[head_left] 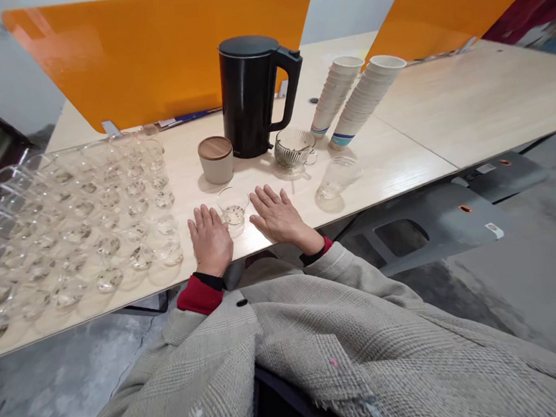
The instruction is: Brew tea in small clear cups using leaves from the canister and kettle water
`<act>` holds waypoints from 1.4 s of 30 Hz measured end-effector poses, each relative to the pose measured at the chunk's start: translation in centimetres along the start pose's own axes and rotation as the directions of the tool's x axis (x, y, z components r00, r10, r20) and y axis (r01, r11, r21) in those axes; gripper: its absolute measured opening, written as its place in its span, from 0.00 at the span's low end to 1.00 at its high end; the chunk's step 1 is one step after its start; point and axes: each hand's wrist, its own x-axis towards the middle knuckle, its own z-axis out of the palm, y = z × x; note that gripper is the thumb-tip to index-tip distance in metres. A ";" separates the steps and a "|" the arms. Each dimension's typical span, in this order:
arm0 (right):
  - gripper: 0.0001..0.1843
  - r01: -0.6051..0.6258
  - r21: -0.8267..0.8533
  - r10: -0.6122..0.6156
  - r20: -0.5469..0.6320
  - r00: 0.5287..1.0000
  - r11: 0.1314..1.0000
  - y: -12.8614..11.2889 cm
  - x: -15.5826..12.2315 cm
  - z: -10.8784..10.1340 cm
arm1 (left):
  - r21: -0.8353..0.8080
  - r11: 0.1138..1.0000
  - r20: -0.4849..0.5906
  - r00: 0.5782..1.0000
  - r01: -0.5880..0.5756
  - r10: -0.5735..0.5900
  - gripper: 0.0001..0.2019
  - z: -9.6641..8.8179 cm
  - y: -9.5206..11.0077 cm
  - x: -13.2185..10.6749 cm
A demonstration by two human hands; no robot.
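Palm down at the table's front edge, my left hand (211, 240) lies flat and holds nothing. My right hand (279, 216) also rests palm down, fingers stretched out. Between the two stands a clear plastic cup (234, 213) with dark bits, probably dried leaves, at its bottom. Just behind it is a grey canister (218, 168) with a wooden lid. A ribbed glass cup (293, 150) with dark bits and what looks like a spoon in it sits beyond my right hand. To the right of that hand are nested clear cups (338, 178), tilted on the table.
A black electric kettle (249, 100) stands behind the canister. Two leaning stacks of paper cups (369, 103) are to its right. Many clear cups (108, 243) with dark bits fill the table's left side. Orange dividers (157, 50) rise at the back; a grey chair (435, 221) is at right.
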 end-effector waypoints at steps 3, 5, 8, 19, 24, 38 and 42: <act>0.39 -0.002 0.001 0.002 0.001 1.000 1.000 0.0 0.0 0.0 | 0.001 1.000 0.000 1.000 -0.005 0.005 0.30 0.1 0.0 0.0; 0.39 -0.001 0.003 0.001 0.004 1.000 1.000 0.0 0.0 0.1 | 0.004 1.000 -0.005 1.000 -0.009 0.009 0.30 0.2 -0.1 0.0; 0.39 0.004 0.005 -0.004 -0.002 1.000 1.000 0.1 0.0 0.1 | 0.001 1.000 -0.016 1.000 -0.016 0.016 0.30 0.4 -0.2 0.0; 0.39 0.029 0.021 -0.028 -0.038 0.999 0.999 0.5 0.2 0.8 | -0.028 0.999 -0.067 0.997 -0.035 0.033 0.29 1.3 -0.6 0.1; 0.39 0.025 0.030 -0.024 -0.037 0.999 0.999 0.5 0.3 0.8 | -0.033 0.999 -0.056 0.998 -0.043 0.041 0.29 1.2 -0.7 0.2; 0.39 0.036 0.045 -0.035 -0.036 0.999 0.998 0.6 0.3 0.8 | -0.011 0.999 -0.029 0.999 -0.032 0.032 0.29 0.7 -0.4 0.1; 0.39 0.032 0.039 -0.031 -0.030 0.999 0.999 0.6 0.3 0.8 | -0.018 0.999 -0.029 0.999 -0.036 0.036 0.30 0.8 -0.5 0.2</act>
